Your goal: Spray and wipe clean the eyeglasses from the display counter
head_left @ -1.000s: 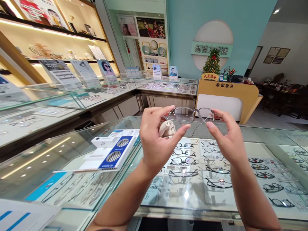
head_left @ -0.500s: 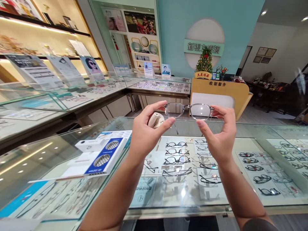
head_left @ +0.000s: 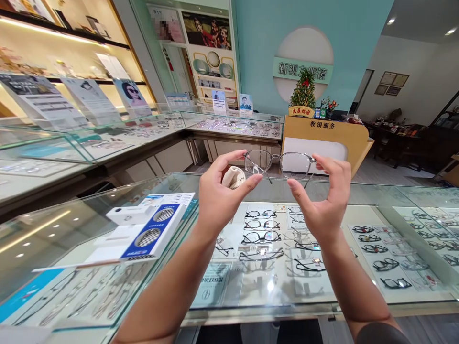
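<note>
Specs (head_left: 276, 156) gripped at ends, prob. sparing lenses (head_left: 296, 165); L hand (head_left: 219, 193) fingers half-curled, + cloth (head_left: 233, 177) in palm; R hand (head_left: 328, 198) fingers half-curled

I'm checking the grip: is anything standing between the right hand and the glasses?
Nothing visible: the right hand meets the glasses directly at one outer end. The pale bundled cloth is tucked in the left hand, by the other end.
</note>
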Demonstrator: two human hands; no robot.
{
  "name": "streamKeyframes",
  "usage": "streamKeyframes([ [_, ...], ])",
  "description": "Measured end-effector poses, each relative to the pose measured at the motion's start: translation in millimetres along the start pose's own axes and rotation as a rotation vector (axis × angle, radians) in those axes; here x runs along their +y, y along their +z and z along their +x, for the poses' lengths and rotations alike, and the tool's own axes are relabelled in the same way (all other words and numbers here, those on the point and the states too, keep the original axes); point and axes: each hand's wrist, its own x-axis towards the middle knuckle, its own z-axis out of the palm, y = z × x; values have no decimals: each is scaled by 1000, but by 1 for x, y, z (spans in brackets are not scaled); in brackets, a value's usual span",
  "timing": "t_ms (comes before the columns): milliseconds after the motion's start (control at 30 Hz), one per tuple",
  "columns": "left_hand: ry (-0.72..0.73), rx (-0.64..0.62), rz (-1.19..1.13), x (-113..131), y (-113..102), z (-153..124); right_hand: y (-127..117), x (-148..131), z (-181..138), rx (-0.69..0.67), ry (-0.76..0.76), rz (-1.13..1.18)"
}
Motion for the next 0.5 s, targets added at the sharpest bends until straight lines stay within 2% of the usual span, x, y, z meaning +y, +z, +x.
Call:
streamKeyframes([
  [100,96,98,46,1,3,-2,1,2,0,-41,21,29],
  [200,254,195,101,2,5,-4,3,8,-2,-104,52,56],
  [333,432,253,129,4,8,-6,6,14,-5,-129,64,58],
  [500,472,268,155,6,9,-9,6,17,-6,-152,86,75],
])
